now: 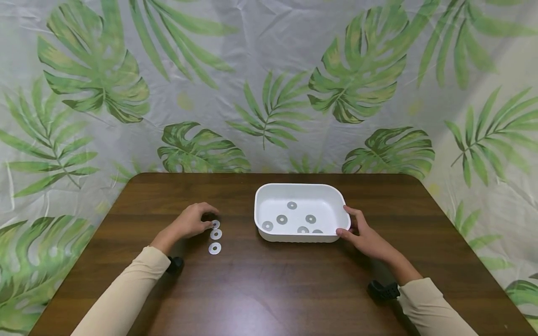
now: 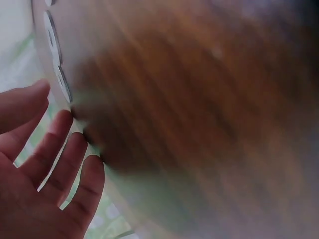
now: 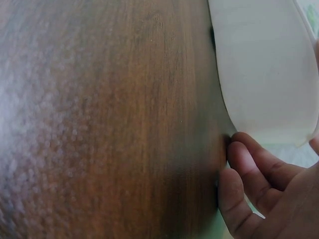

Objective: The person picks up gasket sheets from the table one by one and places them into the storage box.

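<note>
**Left hand works the top washer while the right steadies the tub**

A person's left hand rests on a dark wood table, fingers curled over the farthest of three flat washers lying in a short row, L of a white tub. The fingertips touch or pinch that top washer; the head view doesn't show whether it is lifted, and the L wrist view is too blurred to settle it, showing only loosely spread fingers near pale discs at the frame's edge. The right hand holds the tub's near R corner, thumb on the rim, fingers against the outer wall. Five or so washers already lie on the tub floor.

Judgement: thin discs flat on wood give no edge to grab, so tipping one up with a fingertip, or sliding it w/ light pressure before pinching, looks the safer way. The other two sit just beside it, so a narrow pinch avoids scattering them. The R hand's brace on the tub should be kept light, as the tub looks easy to shove.
</note>
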`<move>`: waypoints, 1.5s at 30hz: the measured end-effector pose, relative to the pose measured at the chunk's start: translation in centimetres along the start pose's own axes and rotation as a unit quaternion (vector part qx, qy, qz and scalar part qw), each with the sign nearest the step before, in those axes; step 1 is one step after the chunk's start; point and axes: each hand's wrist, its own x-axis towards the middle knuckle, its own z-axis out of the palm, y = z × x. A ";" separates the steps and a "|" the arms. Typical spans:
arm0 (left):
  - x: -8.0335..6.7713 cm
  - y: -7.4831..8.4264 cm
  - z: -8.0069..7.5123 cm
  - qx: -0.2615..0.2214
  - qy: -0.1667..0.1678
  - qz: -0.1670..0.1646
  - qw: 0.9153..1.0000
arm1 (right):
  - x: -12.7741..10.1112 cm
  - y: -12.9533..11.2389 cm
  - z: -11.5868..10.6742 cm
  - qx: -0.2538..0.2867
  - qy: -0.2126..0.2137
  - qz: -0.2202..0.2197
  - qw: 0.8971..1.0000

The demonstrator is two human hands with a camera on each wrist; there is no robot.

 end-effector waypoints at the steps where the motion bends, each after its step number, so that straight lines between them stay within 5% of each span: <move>1: 0.1 -0.1 0.0 0.001 -0.003 0.000 1.000 | 0.0 0.0 0.0 -0.001 0.000 0.001 1.000; 17: 0.8 0.1 0.0 0.026 -0.027 0.005 0.999 | 0.0 0.1 -0.1 0.005 -0.003 -0.016 1.000; 28: 2.3 0.5 -1.0 0.028 -0.114 -0.041 0.992 | -0.1 -0.1 0.0 -0.002 0.003 -0.003 1.000; 37: 1.3 0.0 -1.0 -0.010 -0.070 -0.073 0.995 | -0.2 -0.2 -0.2 0.005 -0.001 -0.004 1.000; 45: 0.8 0.1 -1.3 -0.032 -0.098 -0.068 0.992 | -0.2 -0.2 -0.1 0.004 -0.004 -0.006 1.000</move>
